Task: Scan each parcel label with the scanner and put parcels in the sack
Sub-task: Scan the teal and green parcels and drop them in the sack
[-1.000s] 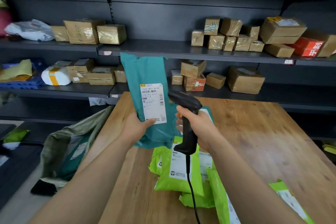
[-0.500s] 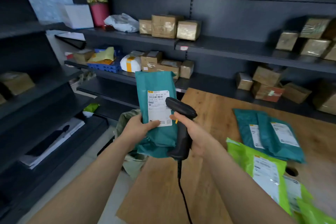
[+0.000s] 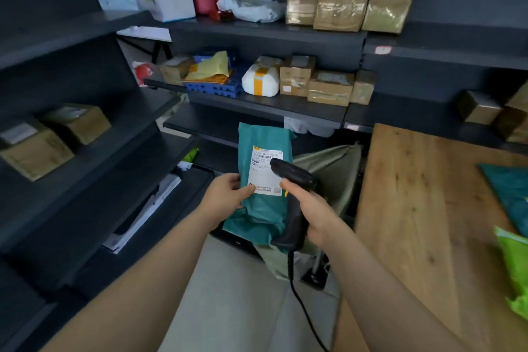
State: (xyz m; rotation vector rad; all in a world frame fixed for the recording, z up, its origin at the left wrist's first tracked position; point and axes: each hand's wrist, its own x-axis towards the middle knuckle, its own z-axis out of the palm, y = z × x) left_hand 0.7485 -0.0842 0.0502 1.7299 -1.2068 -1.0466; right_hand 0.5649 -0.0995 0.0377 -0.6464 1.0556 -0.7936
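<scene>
My left hand (image 3: 228, 194) grips a teal parcel bag (image 3: 264, 208) upright by its left edge, thumb on the white label (image 3: 264, 171). My right hand (image 3: 310, 208) grips the black corded scanner (image 3: 293, 203) by its handle, its head just in front of the label's right side. Both are held over the floor, left of the wooden table (image 3: 414, 223). The olive-green sack (image 3: 331, 177) hangs open at the table's left edge, right behind the parcel and scanner. Another teal parcel (image 3: 511, 191) and a light-green parcel (image 3: 514, 266) lie at the table's right.
Dark metal shelves (image 3: 257, 100) run along the back and left, holding several taped cardboard boxes (image 3: 328, 88), a white wrapped parcel (image 3: 260, 80) and a blue crate (image 3: 217, 88). A grey floor strip (image 3: 234, 294) lies between the left shelving and the table.
My view has swung left, away from the table. Both hands carried the teal parcel and scanner off the table's left edge, in front of the sack. The scanner head is nearer the label.
</scene>
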